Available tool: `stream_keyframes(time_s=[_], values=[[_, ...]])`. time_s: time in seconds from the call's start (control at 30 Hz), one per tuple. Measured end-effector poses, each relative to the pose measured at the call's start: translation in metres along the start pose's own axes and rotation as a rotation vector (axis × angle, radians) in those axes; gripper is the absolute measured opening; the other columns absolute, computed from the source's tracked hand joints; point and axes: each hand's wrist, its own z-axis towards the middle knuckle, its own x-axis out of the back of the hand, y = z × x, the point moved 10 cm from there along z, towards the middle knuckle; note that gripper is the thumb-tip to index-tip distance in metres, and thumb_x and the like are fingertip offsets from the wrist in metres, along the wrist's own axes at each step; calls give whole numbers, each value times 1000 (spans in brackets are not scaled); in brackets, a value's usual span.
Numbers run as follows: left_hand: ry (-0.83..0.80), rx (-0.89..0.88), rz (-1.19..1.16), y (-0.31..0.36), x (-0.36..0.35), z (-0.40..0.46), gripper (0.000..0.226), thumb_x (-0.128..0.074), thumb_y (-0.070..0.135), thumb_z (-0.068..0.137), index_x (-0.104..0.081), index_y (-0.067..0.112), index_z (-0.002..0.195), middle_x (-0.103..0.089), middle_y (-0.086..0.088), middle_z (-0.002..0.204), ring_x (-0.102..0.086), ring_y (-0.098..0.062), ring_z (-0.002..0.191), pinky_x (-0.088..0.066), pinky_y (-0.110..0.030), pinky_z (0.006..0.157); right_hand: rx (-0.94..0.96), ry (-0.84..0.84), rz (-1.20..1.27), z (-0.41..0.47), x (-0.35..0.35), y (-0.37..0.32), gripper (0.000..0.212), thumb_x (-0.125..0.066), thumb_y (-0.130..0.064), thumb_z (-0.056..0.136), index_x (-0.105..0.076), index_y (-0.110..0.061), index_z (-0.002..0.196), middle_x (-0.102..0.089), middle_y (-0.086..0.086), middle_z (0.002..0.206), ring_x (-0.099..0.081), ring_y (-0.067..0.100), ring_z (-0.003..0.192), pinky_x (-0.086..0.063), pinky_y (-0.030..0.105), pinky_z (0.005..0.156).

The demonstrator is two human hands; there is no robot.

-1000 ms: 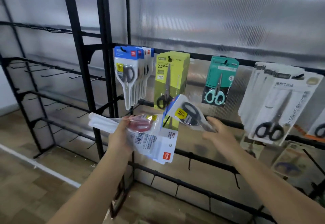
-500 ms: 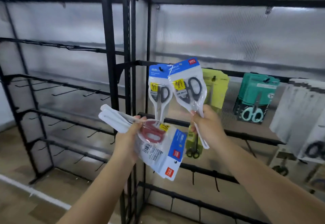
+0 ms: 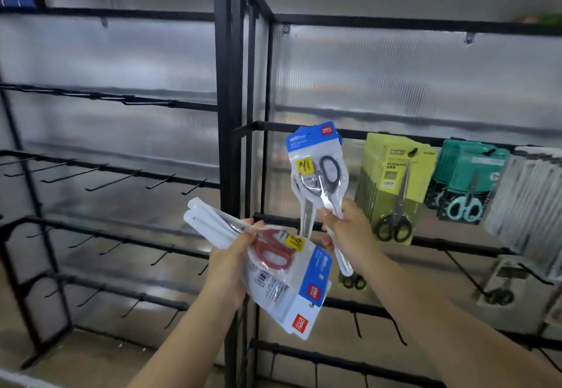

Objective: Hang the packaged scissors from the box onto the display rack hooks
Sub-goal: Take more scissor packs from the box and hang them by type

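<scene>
My right hand (image 3: 346, 232) grips the lower end of a clear pack with a blue header holding black-handled scissors (image 3: 319, 171). The pack stands upright in front of the same blue-headed packs, at the left end of the rack's upper bar (image 3: 352, 134). Whether its hole sits on the hook I cannot tell. My left hand (image 3: 234, 253) holds a fanned stack of similar packs (image 3: 292, 290), tilted, with red-handled scissors on top. The box is not in view.
To the right hang yellow-green scissor packs (image 3: 395, 186), teal packs (image 3: 468, 183) and white packs (image 3: 529, 199). A black upright post (image 3: 226, 144) divides the rack. Bare hooks (image 3: 127, 177) line the left section and the lower bars.
My right hand lifted the black-handled pack from a tilted hold low down to upright at the blue-headed row. The view swung left and up. My left hand kept its stack.
</scene>
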Motion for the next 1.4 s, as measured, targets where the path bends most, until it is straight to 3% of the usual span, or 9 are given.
stream_keyframes(time_s=[0.33,0.63,0.77,0.87,0.97,1.07,1.13,1.23,1.4], values=[[-1,24,1,1,17,-3,40,-73,24,60,-64,16,98,-74,-11,92,-69,-30,89,-54,-46,78,-31,79,94,-13,-5,4,15,-50,-14,96,-51,-22,84,-49,4,65,-45,8,35,-40,20,37],[63,44,34,3,29,-3,25,-72,22,76,-62,16,98,-74,-10,82,-71,-28,76,-55,-40,58,-75,84,82,-15,-9,7,14,-52,-11,94,-52,-20,84,-54,6,68,-52,9,41,-45,19,39],[76,35,24,10,38,-6,23,-70,22,79,-65,21,101,-74,-7,89,-69,-27,82,-52,-42,61,-193,97,-27,-13,-3,32,16,-55,-7,90,-56,-6,106,-64,17,96,-64,24,83,-50,34,72],[48,18,-26,14,43,-7,28,-67,20,81,-67,29,108,-73,-6,97,-67,-28,91,-50,-51,78,-325,68,-109,-25,-7,58,42,-60,-31,89,-49,-11,125,-57,8,120,-55,25,107,-43,39,89],[78,20,-80,10,52,-7,31,-67,27,80,-64,27,111,-71,-8,106,-65,-31,99,-45,-60,90,-405,-172,-116,-50,-36,73,39,-60,-57,80,-60,-24,102,-66,-5,101,-61,17,94,-48,39,85],[96,46,-125,-2,55,-5,20,-66,28,80,-63,23,99,-69,-13,111,-63,-35,105,-43,-60,95,-426,-386,35,-74,-71,84,23,-69,-40,79,-65,-21,93,-74,-4,81,-70,13,73,-57,30,66],[127,54,-137,-11,59,-2,20,-65,27,83,-64,20,101,-68,-14,112,-63,-35,106,-46,-56,94,-381,-325,88,-74,-75,89,12,-70,-22,82,-66,-18,93,-74,-4,78,-69,9,67,-56,23,57],[154,96,-130,-28,62,0,50,-67,34,78,-56,8,119,-67,-17,115,-64,-34,103,-50,-53,88,-342,-153,142,-71,-64,97,7,-68,-8,83,-65,-15,84,-70,-4,75,-66,4,56,-48,15,45],[239,145,-159,-56,79,5,49,-62,42,82,-54,7,116,-69,-14,105,-67,-27,90,-52,-45,72,-284,-7,17,-65,-41,114,10,-60,0,87,-62,-8,91,-67,5,88,-65,15,75,-51,24,58]])
